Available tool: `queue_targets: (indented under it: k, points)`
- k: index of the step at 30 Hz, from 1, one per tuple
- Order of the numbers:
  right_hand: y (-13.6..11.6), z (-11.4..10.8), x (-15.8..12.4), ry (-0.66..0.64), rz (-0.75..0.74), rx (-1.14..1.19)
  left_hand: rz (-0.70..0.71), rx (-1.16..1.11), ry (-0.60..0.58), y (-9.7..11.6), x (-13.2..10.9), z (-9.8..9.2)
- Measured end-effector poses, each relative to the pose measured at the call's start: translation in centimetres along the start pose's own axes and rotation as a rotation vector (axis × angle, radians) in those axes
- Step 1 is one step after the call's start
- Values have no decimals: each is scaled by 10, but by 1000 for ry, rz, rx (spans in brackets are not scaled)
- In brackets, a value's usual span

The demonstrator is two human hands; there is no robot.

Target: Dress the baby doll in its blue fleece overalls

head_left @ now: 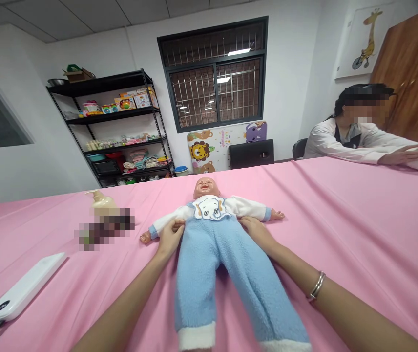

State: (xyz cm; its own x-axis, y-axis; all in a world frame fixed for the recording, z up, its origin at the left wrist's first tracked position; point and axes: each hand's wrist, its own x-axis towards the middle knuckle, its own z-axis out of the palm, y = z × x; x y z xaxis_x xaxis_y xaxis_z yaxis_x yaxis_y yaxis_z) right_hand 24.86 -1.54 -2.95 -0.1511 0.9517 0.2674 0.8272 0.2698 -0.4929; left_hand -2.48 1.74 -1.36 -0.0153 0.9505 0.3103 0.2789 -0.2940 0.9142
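A baby doll (212,230) lies on its back on the pink table cover (359,220), head away from me, dressed in a blue fleece suit with a white elephant bib. My left hand (169,237) grips the doll's side under its outstretched arm, fingers curled into the fabric. On the other side, my right hand (256,231) presses against the doll's flank, fingers closed on the suit. A metal bangle (316,286) circles my right wrist.
A white power bank (22,289) with a cable lies at the left. A pump bottle (102,204) stands behind a blurred patch. Another person (363,137) sits at the far right, arms on the table. A black shelf (117,127) of toys stands by the wall.
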Motion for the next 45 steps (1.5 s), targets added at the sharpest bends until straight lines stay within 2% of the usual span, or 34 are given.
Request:
queue_targets:
  k: [18,31,35,38,42,45]
  points:
    - [8,5,4,-7,-9,-19,17,38,0,-5,0,0]
    - [4,1,1,-13,-8,-30,5,76,9,-5,0,-1]
    - [8,4,3,-20,-15,-26,71,156,81,4,-1,-2]
    - [10,9,5,-9,-50,-30,181,239,139,24,-4,8]
    - [12,17,12,-5,-62,-66,351,398,12,61,-3,43]
    - [11,19,21,0,29,17,307,592,-24,76,5,69]
